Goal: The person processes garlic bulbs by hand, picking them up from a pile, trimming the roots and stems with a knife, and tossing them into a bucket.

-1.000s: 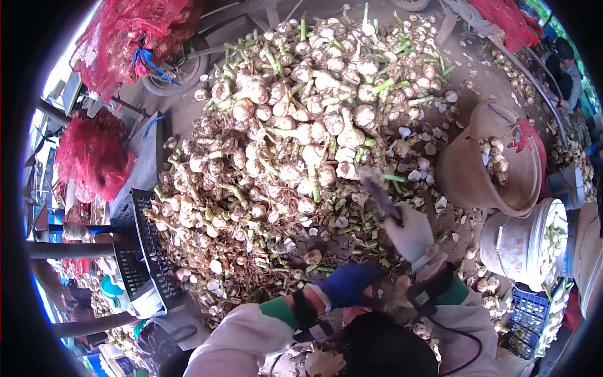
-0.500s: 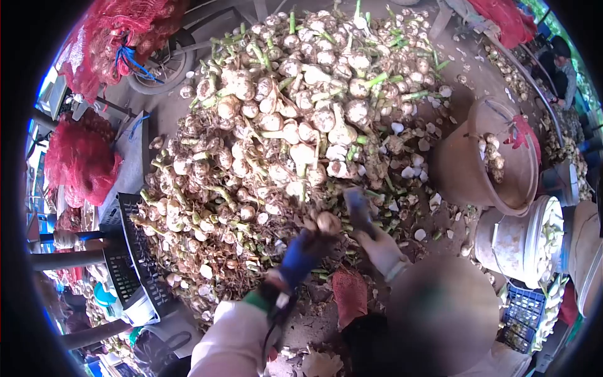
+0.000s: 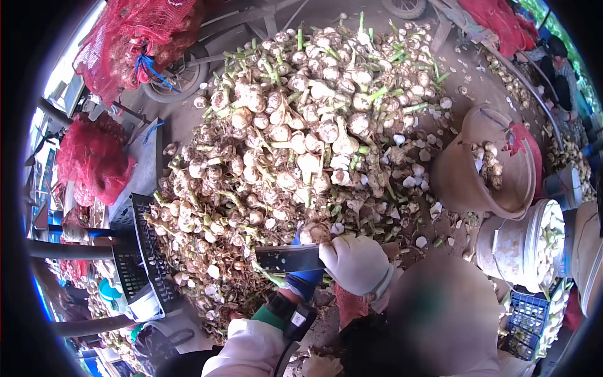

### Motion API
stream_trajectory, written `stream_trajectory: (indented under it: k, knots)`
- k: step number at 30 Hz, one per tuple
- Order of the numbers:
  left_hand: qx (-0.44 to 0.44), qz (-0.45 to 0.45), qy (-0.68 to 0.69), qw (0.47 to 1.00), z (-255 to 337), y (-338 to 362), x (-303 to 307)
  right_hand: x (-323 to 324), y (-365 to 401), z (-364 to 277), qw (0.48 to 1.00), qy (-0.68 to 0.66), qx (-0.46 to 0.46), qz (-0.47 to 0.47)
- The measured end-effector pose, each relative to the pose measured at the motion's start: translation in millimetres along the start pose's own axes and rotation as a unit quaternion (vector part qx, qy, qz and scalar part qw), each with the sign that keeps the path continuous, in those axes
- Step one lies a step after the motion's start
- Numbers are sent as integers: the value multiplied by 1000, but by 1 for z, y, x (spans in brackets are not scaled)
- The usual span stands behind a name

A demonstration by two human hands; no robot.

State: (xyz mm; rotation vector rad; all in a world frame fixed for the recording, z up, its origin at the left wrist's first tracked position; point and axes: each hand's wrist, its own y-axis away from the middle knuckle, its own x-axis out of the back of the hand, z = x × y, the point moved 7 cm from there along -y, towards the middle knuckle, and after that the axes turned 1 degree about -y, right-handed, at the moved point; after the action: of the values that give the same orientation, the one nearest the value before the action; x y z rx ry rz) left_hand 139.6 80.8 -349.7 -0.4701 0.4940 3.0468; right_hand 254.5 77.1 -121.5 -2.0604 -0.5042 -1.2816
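My right hand [image 3: 357,262], in a white glove, is wrapped round the handle of a knife [image 3: 287,259]. Its broad dark blade points left and lies across my left hand [image 3: 305,280] in this view. The left hand wears a blue glove, and its fingers are partly hidden behind the blade. Just above the blade, a garlic bulb [image 3: 314,233] with brown roots is held in the left hand. A large heap of garlic bulbs [image 3: 282,135], with stalks and roots, spreads out ahead of both hands.
A tan bucket [image 3: 455,169] with some garlic stands at right, beside a white bucket [image 3: 502,248] and a blue crate [image 3: 527,311]. Black crates [image 3: 141,267] and red mesh sacks [image 3: 94,157] are at left. Another person [image 3: 559,75] is at far right.
The knife has swung from pointing up, away from the bulb, to lying across my left hand, pointing left. My right hand has moved left. The view has shifted slightly.
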Motion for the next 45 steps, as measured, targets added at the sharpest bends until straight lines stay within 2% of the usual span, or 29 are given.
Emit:
stream_trajectory:
  k: [3, 4, 5, 6, 8, 9, 10, 11, 13, 14, 15, 17, 20, 23, 25, 26, 27, 28, 31, 32, 33, 35, 36, 38, 39, 41, 42, 43, 45]
  knots:
    - [-196, -39, -479, 855, 52, 41, -15, -26, -1, 28, 998, 41, -22, -44]
    - [-132, 26, -333, 933, 96, 36, -29, -45, 5, 53, 992, 18, -77, -99]
    - [-31, 78, -223, 971, 95, 34, -27, -59, 24, 96, 987, -33, -159, -18]
    - [-36, 70, -214, 974, 99, 32, -30, -58, 38, 134, 944, -34, -328, -25]
    - [-38, 67, -203, 976, 93, 36, -33, -61, 50, 122, 907, -148, -394, -26]
    - [-14, 57, -42, 997, 81, 41, -36, -68, 67, 112, 850, -258, -459, -23]
    - [8, 40, 119, 992, 73, 41, -41, -105, 79, 98, 831, -346, -429, -73]
    - [3, 34, 117, 993, 76, 42, -43, -111, 82, 89, 833, -344, -428, -66]
    - [3, 41, 132, 990, 88, 56, -46, -134, 89, 67, 660, -598, -452, -43]
    - [-28, 26, 134, 990, 110, 62, -54, -138, 92, 77, 606, -615, -505, 1]
    - [-120, 32, -2, 992, 131, 64, -54, -84, 66, 78, 666, -578, -472, 16]
    - [-58, 45, 90, 993, 134, 61, -53, -18, 37, 81, 846, -394, -344, 100]
    - [-61, 58, 163, 983, 151, 67, -64, 22, 34, 55, 919, -251, -276, 127]
    - [-9, -7, 157, 987, 117, 58, -71, -60, 87, 88, 889, -226, -391, -78]
    - [24, -61, 147, 987, 101, 51, -87, -42, 114, 104, 853, -255, -455, -16]
    - [-47, -166, -52, 984, 102, 55, -107, -29, 128, 112, 806, -284, -518, 40]
    - [-109, -267, -245, 926, 96, 67, -123, -26, 147, 126, 795, -299, -516, 112]
    - [-235, -191, -401, 864, 110, 51, -110, -21, 165, 146, 781, -308, -509, 188]
    - [-243, 160, -528, 798, 153, -16, -40, -16, 194, 178, 748, -290, -538, 257]
    - [-275, 233, -574, 735, 138, -39, -18, -19, 185, 168, 680, -365, -598, 219]
    - [-158, 188, -482, 841, 92, -72, 13, -26, 175, 162, 680, -366, -596, 218]
    - [-78, 107, -182, 974, 73, -77, -4, -54, 147, 145, 691, -453, -548, 132]
    - [-151, 144, -282, 936, 87, -67, -11, -64, 139, 140, 689, -454, -550, 130]
    - [-226, 37, -233, 945, 101, -39, -30, -83, 112, 131, 624, -577, -504, 151]
    - [-24, 5, -249, 968, 89, -15, -28, -79, 100, 132, 625, -579, -500, 152]
    - [-21, -60, -211, 975, 52, 40, -37, -87, 84, 119, 529, -657, -532, 74]
    - [-11, -124, -167, 978, 38, 59, -49, -100, 76, 115, 543, -675, -492, 81]
    - [-11, -123, -169, 978, 46, 63, -57, -90, 63, 106, 686, -624, -362, 90]
    - [-73, -73, -158, 982, 84, 64, -70, -79, 54, 75, 784, -500, -369, -3]
